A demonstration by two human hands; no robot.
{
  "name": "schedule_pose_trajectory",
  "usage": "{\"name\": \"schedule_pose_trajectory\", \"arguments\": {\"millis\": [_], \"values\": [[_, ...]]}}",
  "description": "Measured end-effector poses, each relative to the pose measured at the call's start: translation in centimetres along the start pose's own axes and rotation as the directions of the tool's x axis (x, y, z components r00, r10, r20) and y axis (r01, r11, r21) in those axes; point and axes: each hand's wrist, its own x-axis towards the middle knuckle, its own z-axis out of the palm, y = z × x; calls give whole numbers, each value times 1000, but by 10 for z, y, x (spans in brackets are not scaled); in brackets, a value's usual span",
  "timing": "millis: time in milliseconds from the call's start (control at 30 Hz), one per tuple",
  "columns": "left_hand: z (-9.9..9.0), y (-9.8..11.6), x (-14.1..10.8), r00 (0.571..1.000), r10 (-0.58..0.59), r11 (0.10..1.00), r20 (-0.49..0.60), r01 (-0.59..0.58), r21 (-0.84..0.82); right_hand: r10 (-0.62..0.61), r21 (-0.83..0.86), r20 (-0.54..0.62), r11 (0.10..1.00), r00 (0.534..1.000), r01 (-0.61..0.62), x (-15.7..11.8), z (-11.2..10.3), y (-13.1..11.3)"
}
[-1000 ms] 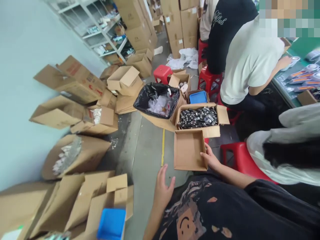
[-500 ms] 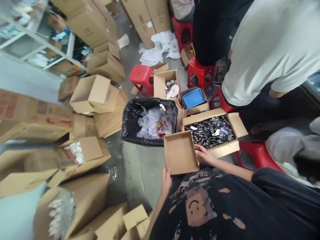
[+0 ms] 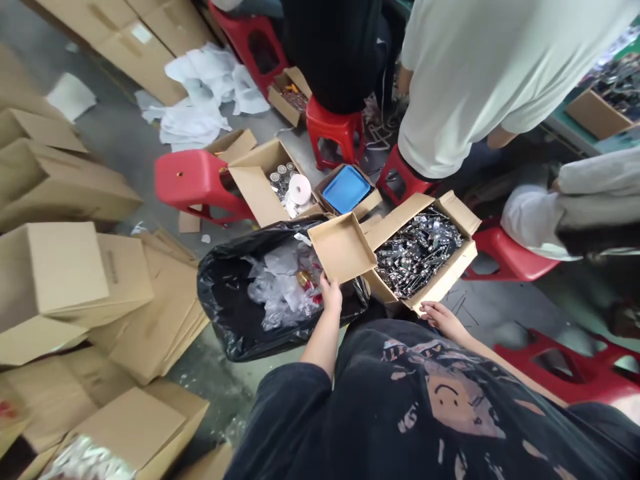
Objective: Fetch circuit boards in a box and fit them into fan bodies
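Observation:
My left hand (image 3: 331,295) grips the near edge of a shallow cardboard tray (image 3: 341,247), which looks bare inside. The tray is tilted over the right end of a bin lined with a black plastic bag (image 3: 227,327). Clear plastic scraps (image 3: 280,287) lie in the bin. Beside it stands an open cardboard box (image 3: 445,277) heaped with small dark parts on thin stems (image 3: 420,247). My right hand (image 3: 443,320) is at the near corner of this box, its fingers curled and pinched on the cardboard edge.
Beyond the bin are a red stool (image 3: 187,177), a box with rolls (image 3: 260,190) and a box with a blue tray (image 3: 346,189). Co-workers sit on red stools; one wears a pale shirt (image 3: 465,80). Cardboard boxes (image 3: 75,267) crowd the left side.
The tray has moved away from my body, from both hands to my left hand alone. My right hand has gone from the tray to the box of dark parts. The view has turned right.

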Motion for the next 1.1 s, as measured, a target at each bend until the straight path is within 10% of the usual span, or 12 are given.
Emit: {"name": "schedule_pose_trajectory", "arguments": {"millis": [500,800,933,1033,1100], "values": [[-9,3,24,1000,-26,1000,-1,26,1,25,-8,-61,1000,998,-25,-15,1,26],[-27,37,-17,962,275,960,4,-274,50,-118,-225,-92,970,989,95,4,-14,4],[19,62,-66,875,424,899,233,-438,13,-274,-389,-142,899,951,201,40,-54,-28],[99,79,-73,800,411,893,438,-450,-17,-419,-513,-127,804,899,302,92,-86,-66],[161,87,-58,822,349,917,450,-399,17,-484,-579,-98,738,870,346,132,-101,-91]]}}
